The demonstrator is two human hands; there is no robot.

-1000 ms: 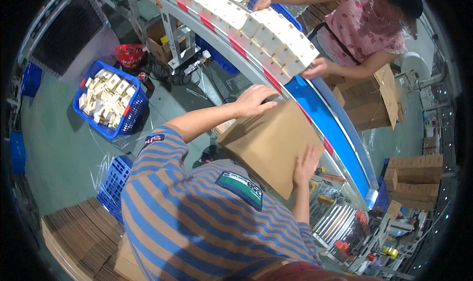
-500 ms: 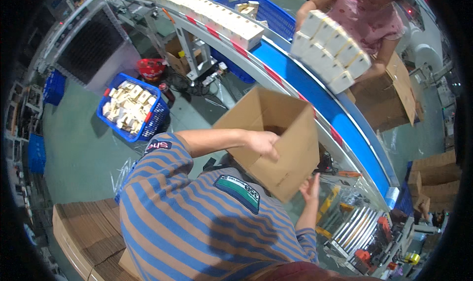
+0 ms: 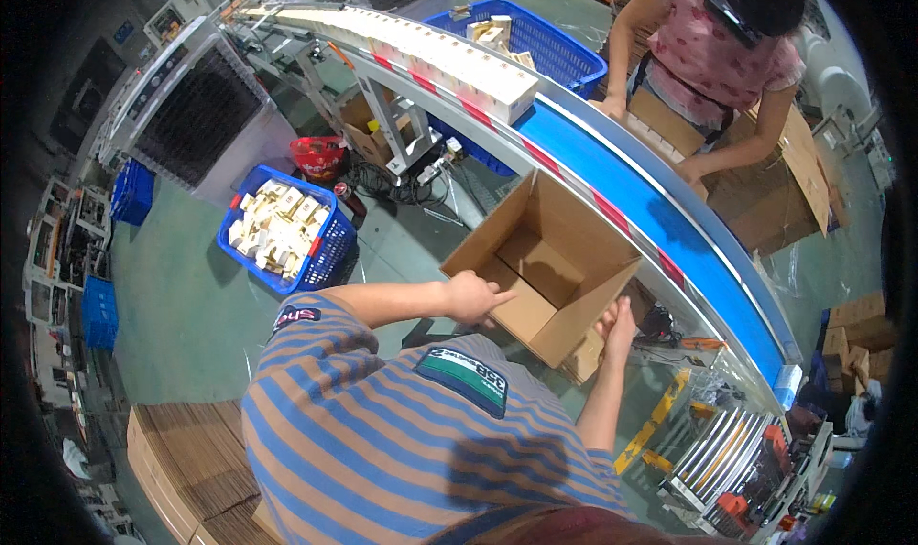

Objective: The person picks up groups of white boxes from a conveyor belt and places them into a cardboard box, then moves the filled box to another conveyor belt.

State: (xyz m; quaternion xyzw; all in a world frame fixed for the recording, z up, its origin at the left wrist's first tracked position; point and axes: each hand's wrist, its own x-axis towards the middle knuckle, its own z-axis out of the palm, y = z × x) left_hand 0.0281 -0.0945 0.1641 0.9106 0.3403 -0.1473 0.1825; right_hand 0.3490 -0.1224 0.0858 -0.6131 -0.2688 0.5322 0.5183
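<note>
Head view: at left, a blue basket; then my left hand, gripping the near left rim of the cardboard box; my right hand touches its right side, closed or not I cannot tell; beyond, the blue conveyor.

A conveyor is stretching from eleven to four o'clock, flattened cartons are standing at eight: a factory packing area.

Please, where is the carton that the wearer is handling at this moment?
In the head view, the carton is just right of centre, between the wearer's left hand and right hand, beside the blue belt.
</note>
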